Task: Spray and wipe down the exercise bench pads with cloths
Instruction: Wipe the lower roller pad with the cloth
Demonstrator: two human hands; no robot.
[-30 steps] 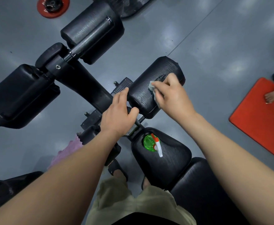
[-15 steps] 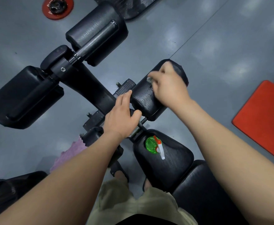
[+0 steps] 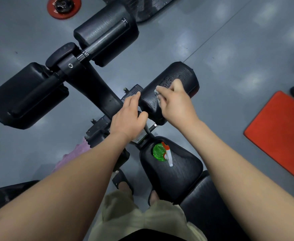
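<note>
My right hand (image 3: 176,103) grips a small pale cloth (image 3: 158,97) and presses it on the black roller pad (image 3: 181,77) right of the bench's centre post; the pad's surface looks wet. My left hand (image 3: 128,120) holds the near end of that pad where it meets the frame, fingers along the pad and thumb hooked round its end. A green spray bottle (image 3: 161,152) with a white and orange trigger lies on the black seat pad (image 3: 179,173) below my hands.
Two more black roller pads (image 3: 106,30) (image 3: 22,96) sit farther out on the frame. A pink cloth (image 3: 73,156) hangs left of the frame. A red weight plate (image 3: 63,6) lies at top left, a red mat (image 3: 280,129) with someone's foot at right.
My right hand with the cloth slid toward the pad's far end, then back toward the near end. My left hand stayed on the pad's end.
</note>
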